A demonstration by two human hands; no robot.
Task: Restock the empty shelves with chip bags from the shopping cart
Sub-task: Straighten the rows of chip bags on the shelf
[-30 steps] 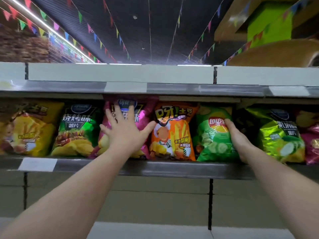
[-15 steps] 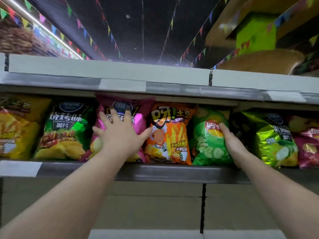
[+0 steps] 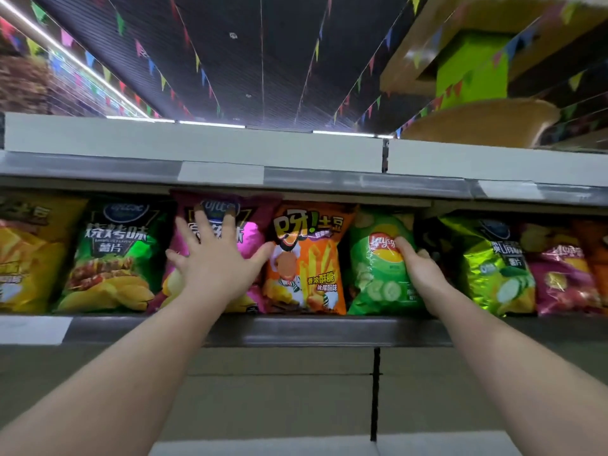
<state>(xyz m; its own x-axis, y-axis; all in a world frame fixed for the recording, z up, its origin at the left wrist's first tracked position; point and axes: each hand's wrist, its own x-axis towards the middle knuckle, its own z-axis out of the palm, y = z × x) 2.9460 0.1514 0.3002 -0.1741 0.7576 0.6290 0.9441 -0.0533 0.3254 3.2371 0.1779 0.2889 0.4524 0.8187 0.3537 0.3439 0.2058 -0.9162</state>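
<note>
The shiny magenta foil chip bag (image 3: 227, 255), standing on the grey metal shelf (image 3: 296, 330), is being pressed flat by the left hand (image 3: 214, 264), fingers spread. The glossy green chip bag (image 3: 378, 268) beside the orange one is being gripped at its edge by the right hand (image 3: 418, 271). Both are probably light, slippery and crushable, so are best held at the sides.

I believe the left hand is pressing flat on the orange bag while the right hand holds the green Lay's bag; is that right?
Not quite: the head view shows the left hand pressing flat on the pink bag, not the orange bag. The right hand does hold the green Lay's bag.
</note>
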